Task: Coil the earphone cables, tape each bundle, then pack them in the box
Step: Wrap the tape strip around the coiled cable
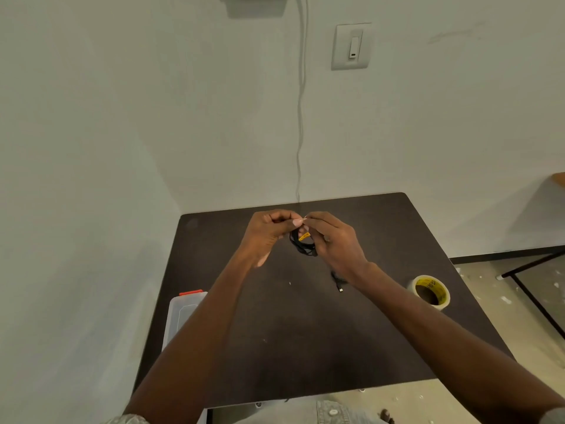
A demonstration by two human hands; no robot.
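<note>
A coiled black earphone cable [301,244] hangs between my two hands above the dark table [275,332]. A strip of tape with yellow print [303,237] is on the coil. My left hand [269,231] and my right hand [333,240] both pinch the tape and coil at the top, fingertips almost meeting. A second black cable with a small plug [337,281] lies on the table under my right wrist, partly hidden. The clear plastic box with a red latch [180,313] stands at the table's left edge, behind my left forearm.
A roll of clear tape with a yellow core [431,291] sits near the table's right edge. A white wall with a switch [351,47] and a hanging white cable [301,117] lies behind the table. A black frame [532,267] stands on the floor at right.
</note>
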